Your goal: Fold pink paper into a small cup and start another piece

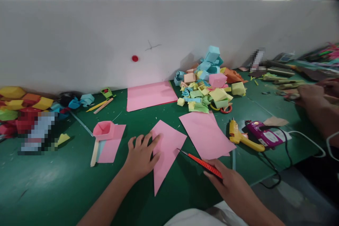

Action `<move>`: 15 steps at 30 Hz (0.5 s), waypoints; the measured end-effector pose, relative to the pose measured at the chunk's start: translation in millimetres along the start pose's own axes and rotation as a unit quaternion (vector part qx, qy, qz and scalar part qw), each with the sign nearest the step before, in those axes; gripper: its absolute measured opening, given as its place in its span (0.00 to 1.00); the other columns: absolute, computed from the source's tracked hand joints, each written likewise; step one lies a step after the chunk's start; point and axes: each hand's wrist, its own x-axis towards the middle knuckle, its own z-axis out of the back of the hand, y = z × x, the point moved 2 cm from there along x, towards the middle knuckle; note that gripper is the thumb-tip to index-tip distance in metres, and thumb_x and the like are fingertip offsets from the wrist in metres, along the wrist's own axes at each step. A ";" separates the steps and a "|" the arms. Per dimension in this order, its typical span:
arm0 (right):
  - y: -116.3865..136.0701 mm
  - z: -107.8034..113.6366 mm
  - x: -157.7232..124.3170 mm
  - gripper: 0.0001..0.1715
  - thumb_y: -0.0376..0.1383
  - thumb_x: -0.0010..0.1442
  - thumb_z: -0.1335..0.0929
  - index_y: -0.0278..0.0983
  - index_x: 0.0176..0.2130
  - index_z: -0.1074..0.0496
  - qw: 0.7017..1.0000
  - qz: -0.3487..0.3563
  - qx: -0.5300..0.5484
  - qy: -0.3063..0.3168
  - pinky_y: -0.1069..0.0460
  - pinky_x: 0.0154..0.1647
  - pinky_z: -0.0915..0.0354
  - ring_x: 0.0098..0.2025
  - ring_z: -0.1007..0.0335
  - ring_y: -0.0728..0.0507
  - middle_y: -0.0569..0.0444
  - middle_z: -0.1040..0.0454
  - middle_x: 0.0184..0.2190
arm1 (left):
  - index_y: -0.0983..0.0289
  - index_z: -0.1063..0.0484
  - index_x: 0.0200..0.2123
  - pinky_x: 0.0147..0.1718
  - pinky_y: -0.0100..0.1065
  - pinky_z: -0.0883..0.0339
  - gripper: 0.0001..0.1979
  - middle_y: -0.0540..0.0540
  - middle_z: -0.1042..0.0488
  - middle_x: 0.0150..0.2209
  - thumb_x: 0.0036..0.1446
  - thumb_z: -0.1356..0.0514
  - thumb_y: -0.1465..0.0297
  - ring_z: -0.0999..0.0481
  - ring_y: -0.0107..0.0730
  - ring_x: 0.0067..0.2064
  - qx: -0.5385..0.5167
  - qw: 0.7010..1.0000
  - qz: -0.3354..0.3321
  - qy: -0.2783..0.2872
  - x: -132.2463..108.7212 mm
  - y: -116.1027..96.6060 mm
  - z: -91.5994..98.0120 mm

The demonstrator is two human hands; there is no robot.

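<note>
A pink paper piece (169, 141) with a long point towards me lies on the green table (71, 190). My left hand (143, 155) rests at its left edge with the fingers spread, thumb and fingertips on the paper. In my right hand (225, 180) is a red-handled cutter (203, 165), its thin dark tip at the right edge of that paper. More pink sheets (205, 134) lie just to the right. On the left, a folded pink paper box (103, 130) sits by a pink strip (112, 150) and a wooden stick (94, 153).
A pink stack (150, 96) lies by the white partition (92, 42). Right of it is a heap of folded paper (209, 90). A yellow glue gun (245, 138) and purple device (266, 135) with cables lie right. Another person's hands (312, 95) are at the far right.
</note>
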 end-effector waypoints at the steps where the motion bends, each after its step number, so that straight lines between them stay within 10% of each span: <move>1: -0.2 0.5 -0.8 0.21 0.49 0.70 0.41 0.45 0.55 0.33 1.000 0.000 0.000 0.000 0.48 0.36 0.34 0.35 0.23 0.38 0.50 0.20 0.40 | 0.48 0.45 0.70 0.57 0.63 0.54 0.30 0.58 0.37 0.66 0.66 0.48 0.59 0.38 0.59 0.59 0.001 1.000 0.000 -0.001 0.0 0.1 -0.2; 15: -11.9 4.6 -13.0 0.20 0.49 0.70 0.40 0.44 0.54 0.32 1.000 -0.016 0.021 0.006 0.51 0.30 0.35 0.30 0.25 0.41 0.52 0.20 0.36 | 0.50 0.44 0.70 0.55 0.62 0.52 0.29 0.59 0.35 0.65 0.66 0.49 0.59 0.37 0.59 0.59 0.004 1.000 -0.005 -0.005 0.2 0.4 -0.4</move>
